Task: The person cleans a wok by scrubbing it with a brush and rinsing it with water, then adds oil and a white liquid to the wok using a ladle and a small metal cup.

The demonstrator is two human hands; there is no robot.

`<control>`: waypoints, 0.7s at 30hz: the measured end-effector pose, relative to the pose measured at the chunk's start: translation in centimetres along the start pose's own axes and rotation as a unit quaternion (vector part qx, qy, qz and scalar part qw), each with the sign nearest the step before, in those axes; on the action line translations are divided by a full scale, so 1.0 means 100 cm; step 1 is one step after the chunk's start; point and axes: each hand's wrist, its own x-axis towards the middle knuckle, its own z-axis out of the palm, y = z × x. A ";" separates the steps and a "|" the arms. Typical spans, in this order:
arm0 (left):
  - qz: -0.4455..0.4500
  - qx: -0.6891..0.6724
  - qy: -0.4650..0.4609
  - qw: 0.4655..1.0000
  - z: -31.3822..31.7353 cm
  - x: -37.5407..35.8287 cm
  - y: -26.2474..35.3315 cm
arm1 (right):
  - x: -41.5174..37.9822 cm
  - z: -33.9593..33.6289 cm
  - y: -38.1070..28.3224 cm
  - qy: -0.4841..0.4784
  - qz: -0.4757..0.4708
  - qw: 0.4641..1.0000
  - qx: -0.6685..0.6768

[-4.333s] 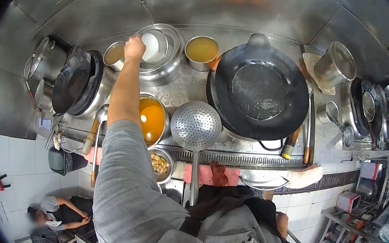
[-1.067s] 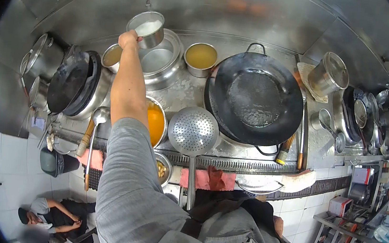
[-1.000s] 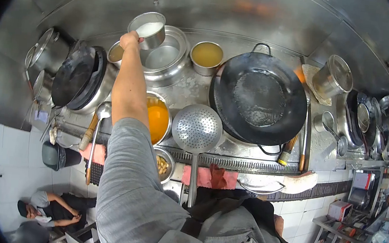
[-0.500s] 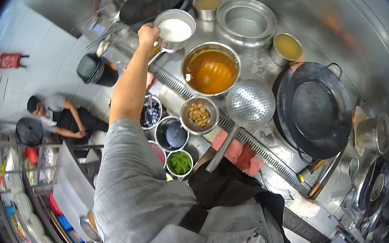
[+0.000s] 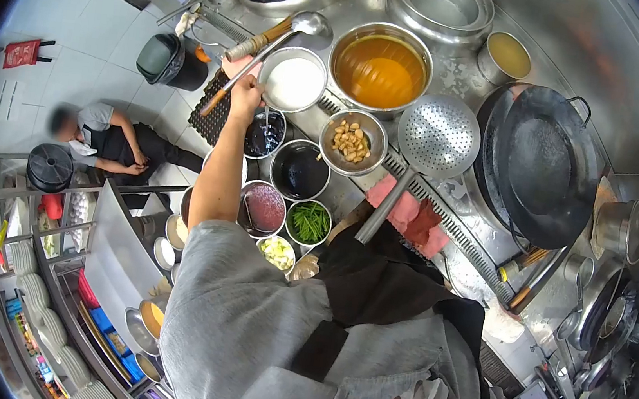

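My left hand (image 5: 246,96), its fingers closed, grips the near-left edge of a steel pot (image 5: 294,78) holding white liquid or paste. A ladle (image 5: 243,76) lies diagonally just beyond the hand, its wooden handle end to the left and its bowl up by a bamboo brush (image 5: 255,40). Right of the pot stands a steel bowl of amber liquid (image 5: 381,71). Below that sits a small bowl of brown nut-like pieces (image 5: 352,142). A perforated skimmer (image 5: 439,136) rests with its handle toward my apron. My right hand is out of view.
Containers of dark sauce (image 5: 301,170), pinkish-red seasoning (image 5: 263,209), chopped greens (image 5: 309,222) and pale chopped pieces (image 5: 276,252) stand close to my arm. A large wok (image 5: 533,161) occupies the right side. A person (image 5: 114,137) is at the far left, beside shelving (image 5: 61,257).
My left hand has brought the pot of white contents down and closer to me, beside the amber bowl. The whole view has shifted, showing more of the seasoning containers.
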 end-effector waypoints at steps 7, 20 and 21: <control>-0.031 -0.151 -0.015 0.988 0.016 -0.029 -0.021 | -0.001 0.012 0.053 0.010 0.010 0.998 -0.066; 0.217 0.215 0.121 0.945 -0.001 0.007 0.011 | -0.006 0.008 0.018 -0.003 -0.033 0.996 -0.084; 0.224 0.244 0.136 0.934 -0.003 0.013 0.010 | -0.006 0.009 0.018 0.000 -0.022 0.996 -0.085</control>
